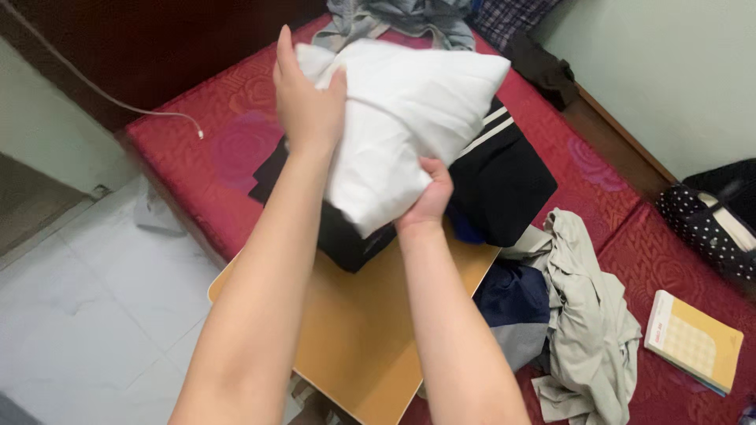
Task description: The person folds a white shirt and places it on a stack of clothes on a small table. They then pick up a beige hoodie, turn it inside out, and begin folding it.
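Both hands are on a folded white garment (409,118), raised clear of the bed and held above a stack of dark clothing. The left hand (307,106) lies flat against the bundle's upper left face at about 10 o'clock, fingers extended upward and thumb hooked over the fabric edge, closed only as far as needed to press the folds together. The right hand (429,197) grips the lower corner at about 6 o'clock, fingers curled under and pinched shut on the cloth, taking the weight from below. Judged from this hold, top pressure plus a bottom pinch keeps the fold from opening while the piece is carried. Directly beneath lies a black garment with white stripes (504,177), folded, resting partly on a tan board (362,330) that juts over the bed edge toward 6 o'clock and appears to serve as a flat folding surface. The bed carries a red patterned mattress cover (205,142). Unfolded items remain at 4 o'clock: a crumpled grey-beige garment (587,315) over a navy piece (512,299). A yellow-covered booklet (693,340) lies at 4 o'clock further out. A white cable (118,102) trails in at 10 o'clock. More loose clothing (409,17) sits at 12 o'clock.
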